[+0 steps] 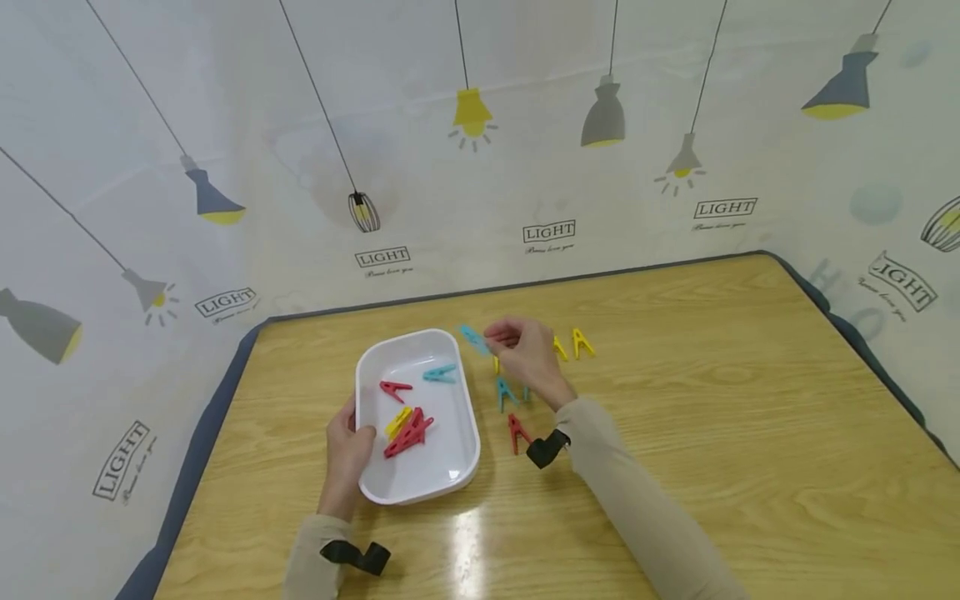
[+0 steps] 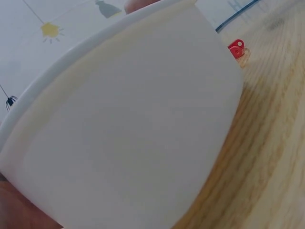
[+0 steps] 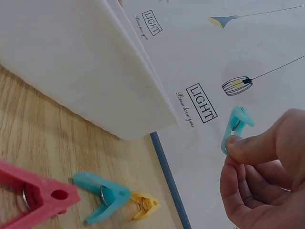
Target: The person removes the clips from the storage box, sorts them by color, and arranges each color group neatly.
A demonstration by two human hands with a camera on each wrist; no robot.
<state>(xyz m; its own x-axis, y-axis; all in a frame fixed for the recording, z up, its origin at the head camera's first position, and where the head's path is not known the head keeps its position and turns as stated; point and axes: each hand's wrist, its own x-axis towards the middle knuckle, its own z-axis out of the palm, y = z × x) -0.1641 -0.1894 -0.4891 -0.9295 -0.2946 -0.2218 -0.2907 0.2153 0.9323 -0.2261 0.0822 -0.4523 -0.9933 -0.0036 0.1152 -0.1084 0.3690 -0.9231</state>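
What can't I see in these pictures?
Head view: part of the left hand, behind the white tray.
Head view: most of one blue clip, behind the right hand.
Left wrist view: the tray's inside, behind its wall.
Right wrist view: red clip, cut by left edge.

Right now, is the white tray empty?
Not empty: in the head view, red clips, at least one yellow clip and a blue clip lie inside the tray.

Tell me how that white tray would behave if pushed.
The tray would probably hold its shape, as it looks smooth and moulded. With its broad, flat base, it seems unlikely to roll. The loose clips inside might slide, since the surface beneath looks glossy.
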